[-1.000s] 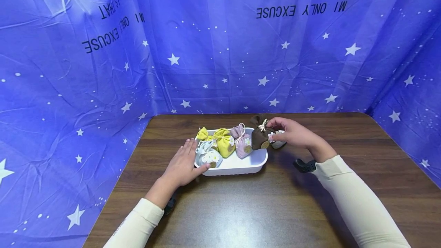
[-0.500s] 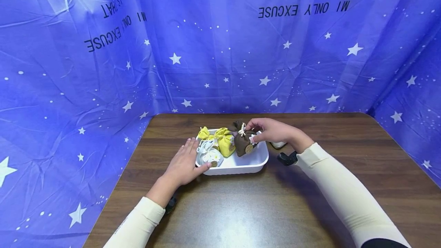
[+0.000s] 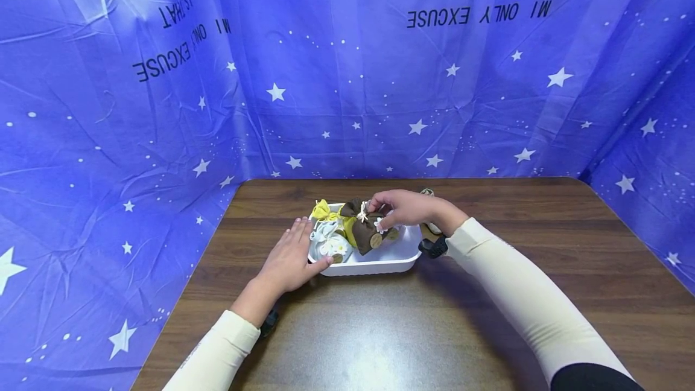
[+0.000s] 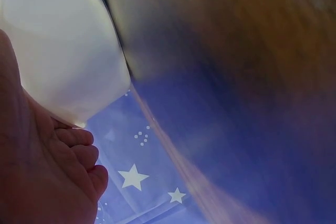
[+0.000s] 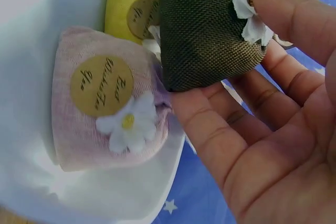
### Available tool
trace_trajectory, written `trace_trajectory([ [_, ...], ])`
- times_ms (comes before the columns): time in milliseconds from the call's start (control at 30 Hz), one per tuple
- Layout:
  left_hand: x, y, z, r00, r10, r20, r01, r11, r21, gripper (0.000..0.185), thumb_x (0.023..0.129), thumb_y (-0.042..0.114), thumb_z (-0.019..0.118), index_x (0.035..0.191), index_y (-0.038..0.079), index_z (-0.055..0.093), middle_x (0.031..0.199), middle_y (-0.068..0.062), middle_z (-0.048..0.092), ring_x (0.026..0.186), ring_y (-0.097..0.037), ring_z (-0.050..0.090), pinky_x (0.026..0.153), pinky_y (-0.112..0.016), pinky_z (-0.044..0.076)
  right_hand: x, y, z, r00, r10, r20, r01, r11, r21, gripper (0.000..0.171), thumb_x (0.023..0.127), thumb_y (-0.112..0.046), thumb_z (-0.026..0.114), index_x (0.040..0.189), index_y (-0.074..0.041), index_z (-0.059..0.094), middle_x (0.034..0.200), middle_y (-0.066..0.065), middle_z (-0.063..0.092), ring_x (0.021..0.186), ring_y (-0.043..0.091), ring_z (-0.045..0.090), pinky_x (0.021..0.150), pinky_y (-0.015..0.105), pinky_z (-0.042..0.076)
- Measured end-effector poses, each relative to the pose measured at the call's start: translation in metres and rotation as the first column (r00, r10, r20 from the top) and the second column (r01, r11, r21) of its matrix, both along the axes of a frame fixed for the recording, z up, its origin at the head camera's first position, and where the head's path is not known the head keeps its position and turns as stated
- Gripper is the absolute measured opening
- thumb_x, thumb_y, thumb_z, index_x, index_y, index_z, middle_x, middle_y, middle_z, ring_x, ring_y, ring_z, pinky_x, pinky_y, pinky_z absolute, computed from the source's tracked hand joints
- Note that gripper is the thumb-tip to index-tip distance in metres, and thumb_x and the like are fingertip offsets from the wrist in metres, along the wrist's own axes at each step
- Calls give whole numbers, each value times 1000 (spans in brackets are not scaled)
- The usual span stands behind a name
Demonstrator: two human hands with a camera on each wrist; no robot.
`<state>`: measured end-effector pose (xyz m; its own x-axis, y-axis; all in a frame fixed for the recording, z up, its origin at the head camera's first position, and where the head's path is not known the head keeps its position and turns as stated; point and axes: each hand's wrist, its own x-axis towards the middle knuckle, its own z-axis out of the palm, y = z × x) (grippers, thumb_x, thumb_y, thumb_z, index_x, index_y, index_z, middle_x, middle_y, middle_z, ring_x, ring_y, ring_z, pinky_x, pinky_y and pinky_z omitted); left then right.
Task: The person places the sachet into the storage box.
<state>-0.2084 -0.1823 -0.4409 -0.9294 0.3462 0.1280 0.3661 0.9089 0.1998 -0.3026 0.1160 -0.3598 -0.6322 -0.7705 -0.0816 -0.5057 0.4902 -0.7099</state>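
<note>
A white tray (image 3: 399, 255) sits mid-table with several small cloth sachets in it. My right hand (image 3: 382, 215) pinches a brown sachet (image 3: 365, 233) by its tied neck and holds it over the tray's middle. In the right wrist view the brown sachet (image 5: 207, 30) hangs just above a pink sachet (image 5: 105, 111) with a daisy and a round tag, and a yellow sachet (image 5: 128, 14) lies behind them. A yellow sachet (image 3: 324, 212) and a white sachet (image 3: 328, 246) lie at the tray's left end. My left hand (image 3: 293, 255) rests flat against the tray's left wall (image 4: 58, 45).
The brown wooden table (image 3: 380, 330) has bare surface in front of and to the right of the tray. One more small sachet (image 3: 432, 229) lies on the table behind my right wrist, mostly hidden. A blue star-printed cloth (image 3: 347, 77) closes off the back and both sides.
My right hand has carried the brown sachet leftward, from beside the tray's right end to above the tray's middle, covering the pink sachet in the head view. The left hand has stayed put.
</note>
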Motion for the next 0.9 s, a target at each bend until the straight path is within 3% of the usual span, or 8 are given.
trace_trajectory([
  [267, 0, 0, -3, 1000, -3, -9, 3, 1000, 20, 100, 91, 67, 52, 154, -6, 24, 158, -27, 25, 148, -39, 19, 118, -52, 22, 6, -19, -4, 998, 59, 37, -61, 997, 50, 28, 82, -2, 76, 106, -2, 60, 89, 1, 57, 79, 12, 50, 71, 26, 44],
  [500, 0, 0, -3, 1000, -1, -20, 2, 1000, 18, 100, 91, 66, 54, 154, -6, 24, 157, -27, 26, 147, -39, 20, 118, -51, 22, 10, -26, -9, 997, 78, 7, -78, 993, 84, 29, 83, -4, 77, 106, -4, 60, 95, 2, 59, 85, 14, 56, 75, 27, 49],
  [633, 0, 0, -2, 1000, -1, -14, 2, 1000, 17, 100, 91, 65, 55, 154, -6, 24, 157, -28, 25, 147, -39, 20, 118, -52, 22, 13, -28, -10, 993, 111, -40, -106, 989, 103, 27, 82, -4, 76, 104, -4, 59, 93, 3, 59, 83, 13, 57, 72, 27, 49],
  [900, 2, 0, 1, 1000, 9, 19, -9, 1000, 13, 101, 92, 66, 53, 155, -6, 20, 159, -26, 21, 149, -37, 15, 120, -49, 17, 17, -30, -11, 994, 84, -64, -72, 982, 173, 29, 80, -4, 77, 105, -4, 61, 98, 6, 61, 84, 13, 55, 73, 26, 47],
])
